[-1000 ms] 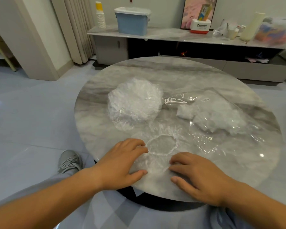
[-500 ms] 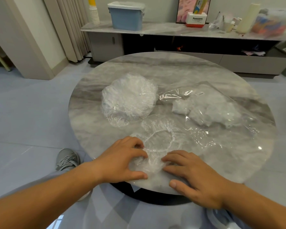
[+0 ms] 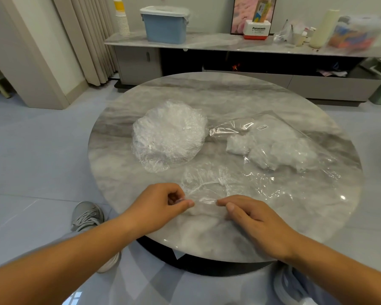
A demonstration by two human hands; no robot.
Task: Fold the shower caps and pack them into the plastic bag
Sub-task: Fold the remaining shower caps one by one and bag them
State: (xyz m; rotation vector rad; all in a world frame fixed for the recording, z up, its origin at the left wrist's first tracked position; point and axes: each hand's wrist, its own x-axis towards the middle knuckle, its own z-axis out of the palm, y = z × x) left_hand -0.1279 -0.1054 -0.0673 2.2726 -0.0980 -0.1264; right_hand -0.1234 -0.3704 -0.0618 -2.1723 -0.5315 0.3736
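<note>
A clear shower cap [image 3: 204, 183] lies spread on the round marble table [image 3: 229, 100] just in front of me. My left hand [image 3: 161, 205] pinches its near edge between thumb and fingers. My right hand [image 3: 251, 214] pinches the same edge a little to the right. A stack of unfolded shower caps [image 3: 169, 135] sits behind on the left. The clear plastic bag [image 3: 279, 142] lies at the right with folded caps inside it.
A low marble sideboard [image 3: 218, 44] runs along the far wall with a blue lidded bin [image 3: 165, 25], paper cups [image 3: 121, 20] and a Panasonic box [image 3: 256, 31]. My knees and a grey shoe [image 3: 87, 214] are under the table's near edge.
Both hands went from lying flat on the cap to pinching its near edge and have drawn closer together. The cap's near part is lifted off the table.
</note>
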